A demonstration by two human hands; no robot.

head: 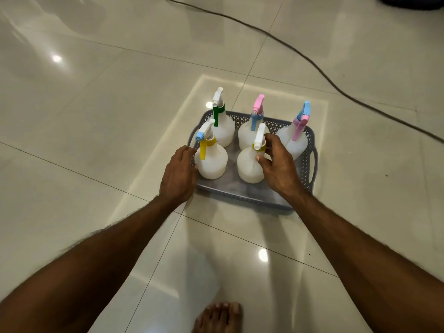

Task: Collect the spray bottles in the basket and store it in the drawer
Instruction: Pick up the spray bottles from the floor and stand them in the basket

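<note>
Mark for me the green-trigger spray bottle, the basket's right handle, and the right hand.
Green-trigger spray bottle [224,131]: head view, on its white body.
Basket's right handle [314,164]: head view, on the handle loop at the right rim.
Right hand [280,164]: head view, on the back of the hand.

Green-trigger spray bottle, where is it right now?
Head view: the green-trigger spray bottle stands upright in the basket's far-left corner, behind the yellow-trigger bottle, left of the pink-topped bottle.

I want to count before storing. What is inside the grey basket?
The grey basket holds five spray bottles, all upright: three at the back, two in front. The right hand covers part of one front bottle and the floor behind it.
</note>
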